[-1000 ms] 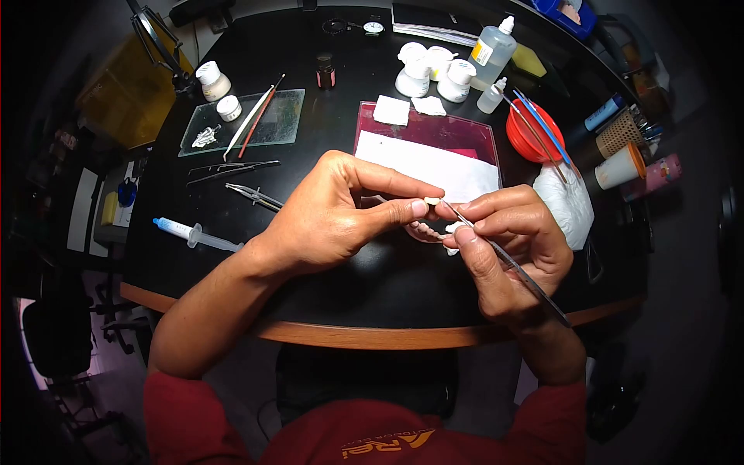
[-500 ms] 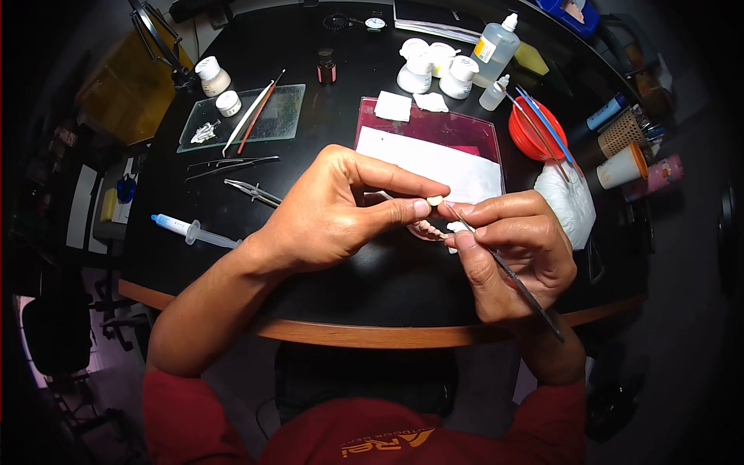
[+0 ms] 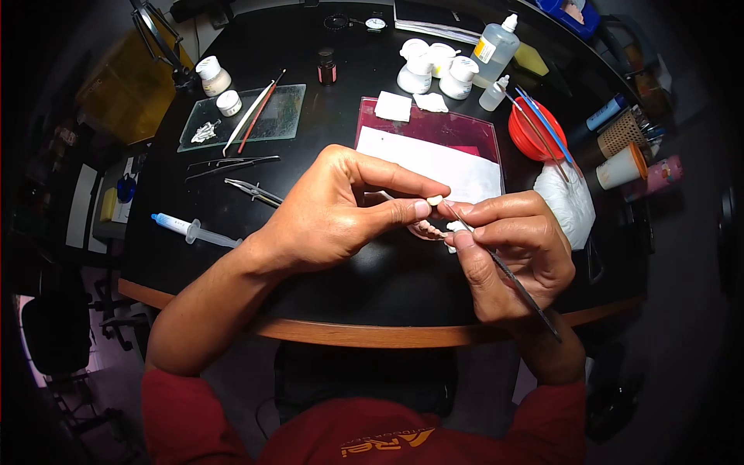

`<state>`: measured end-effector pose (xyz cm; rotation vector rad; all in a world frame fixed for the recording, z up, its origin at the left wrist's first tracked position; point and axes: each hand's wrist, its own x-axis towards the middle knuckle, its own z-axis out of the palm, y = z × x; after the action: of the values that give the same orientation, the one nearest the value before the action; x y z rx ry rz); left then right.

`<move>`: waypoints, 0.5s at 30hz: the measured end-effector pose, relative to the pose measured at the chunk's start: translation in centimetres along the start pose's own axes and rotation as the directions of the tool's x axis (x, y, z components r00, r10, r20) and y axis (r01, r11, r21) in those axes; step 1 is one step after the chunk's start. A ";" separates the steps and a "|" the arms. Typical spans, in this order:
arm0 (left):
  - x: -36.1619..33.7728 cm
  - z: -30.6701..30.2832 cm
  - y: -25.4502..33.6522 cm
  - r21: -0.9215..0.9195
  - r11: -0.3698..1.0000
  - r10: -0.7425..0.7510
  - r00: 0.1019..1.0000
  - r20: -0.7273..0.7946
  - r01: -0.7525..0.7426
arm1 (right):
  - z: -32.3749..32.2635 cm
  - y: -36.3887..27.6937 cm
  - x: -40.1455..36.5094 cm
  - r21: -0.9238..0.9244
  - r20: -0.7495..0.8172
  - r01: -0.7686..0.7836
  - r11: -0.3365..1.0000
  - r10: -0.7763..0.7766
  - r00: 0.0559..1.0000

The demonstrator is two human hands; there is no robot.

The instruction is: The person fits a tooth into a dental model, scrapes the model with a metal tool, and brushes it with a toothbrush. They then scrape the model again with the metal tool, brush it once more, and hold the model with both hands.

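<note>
Between the thumb and index fingertip of my left hand (image 3: 341, 205) is a small whitish tooth-like piece (image 3: 435, 201). My right hand (image 3: 518, 252) pinches a thin dark metal instrument (image 3: 521, 291), its tip close to the piece; whether they touch I cannot tell. Below the fingertips a pink dental model with teeth (image 3: 428, 230) lies on the black table, partly hidden by my hands. Some white material (image 3: 457, 226) shows beside it. Behind my hands, a white sheet (image 3: 426, 161) rests on a dark red glass plate (image 3: 486, 133).
Left: a syringe (image 3: 190, 228), pliers (image 3: 253, 191), tweezers (image 3: 232, 162) and a glass slab (image 3: 279, 116) with two tools. Behind: white jars (image 3: 415, 76), a large bottle (image 3: 496, 50), a small dark bottle (image 3: 326, 68). Right: a red bowl (image 3: 527, 133) with brushes, a white cloth (image 3: 572, 208).
</note>
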<state>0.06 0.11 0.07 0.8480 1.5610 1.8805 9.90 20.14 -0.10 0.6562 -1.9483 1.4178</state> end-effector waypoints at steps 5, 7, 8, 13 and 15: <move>-0.1 0.0 0.0 0.009 1.000 0.009 1.000 -0.006 -0.009 | -0.1 0.1 0.0 -0.023 -0.006 0.009 1.000 -0.009 1.000; -0.1 0.2 0.2 0.012 1.000 -0.019 1.000 -0.018 0.019 | -0.1 0.1 0.0 -0.032 -0.012 0.014 0.999 -0.015 1.000; -0.1 0.2 0.1 0.012 1.000 -0.020 1.000 -0.018 0.020 | 0.0 0.1 0.0 -0.036 -0.014 0.017 0.999 -0.017 1.000; -0.1 0.1 0.2 0.010 1.000 -0.030 0.999 -0.020 0.030 | 0.0 0.1 0.0 -0.041 -0.012 0.030 0.999 -0.030 0.999; -0.1 0.1 0.3 0.022 0.999 -0.031 0.999 -0.022 0.031 | 0.0 0.0 0.1 -0.043 -0.014 0.038 0.998 -0.039 0.999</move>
<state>0.18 0.04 0.38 0.8113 1.6012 1.8594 9.79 20.18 -0.02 0.6579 -1.9390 1.3500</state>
